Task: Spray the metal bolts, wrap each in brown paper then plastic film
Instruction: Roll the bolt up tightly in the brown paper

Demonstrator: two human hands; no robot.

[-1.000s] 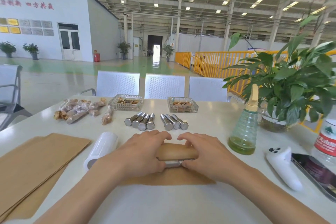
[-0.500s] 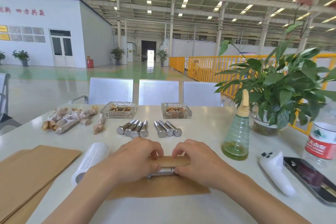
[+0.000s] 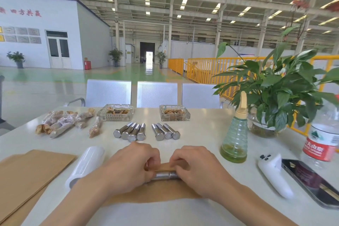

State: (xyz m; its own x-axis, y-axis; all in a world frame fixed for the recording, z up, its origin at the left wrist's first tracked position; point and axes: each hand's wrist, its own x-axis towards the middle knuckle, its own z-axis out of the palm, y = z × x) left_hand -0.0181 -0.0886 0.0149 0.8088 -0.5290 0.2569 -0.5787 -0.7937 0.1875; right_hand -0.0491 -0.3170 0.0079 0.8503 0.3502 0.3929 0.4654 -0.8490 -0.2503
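- I am looking across a white tabletop (image 3: 201, 134) in a big factory hall with a green floor, yellow railings and three perforated metal seats along the far edge.
- Near the middle of the near edge lies the bolt (image 3: 165, 175), on its side on a brown paper sheet (image 3: 156, 193); the sheet's far flap is folded up and over it, and only a strip of shank and thread shows.
- My left hand (image 3: 128, 169) has its fingers curled over the paper and the bolt's left end, clamped on the roll.
- My right hand (image 3: 200, 169) grips the threaded end the same way; I think the thumb sits under the roll, but the hand hides it.
- Just left of my left hand lies the plastic film roll (image 3: 86, 166), and beyond it, at the near left corner, the stack of brown paper (image 3: 31, 172).
- Further in, mid-table, seven bare bolts (image 3: 146, 132) lie in a group of four and a group of three, heads towards me.
- Towards the far left corner sit the wrapped bolts (image 3: 64, 124) in paper and film.
- Two glass ashtrays (image 3: 174, 115) stand by the far edge.
- On the right are the green spray bottle (image 3: 234, 137), a potted plant (image 3: 275, 93), a water bottle (image 3: 321, 139), a white controller (image 3: 273, 174) and a phone (image 3: 311, 183).
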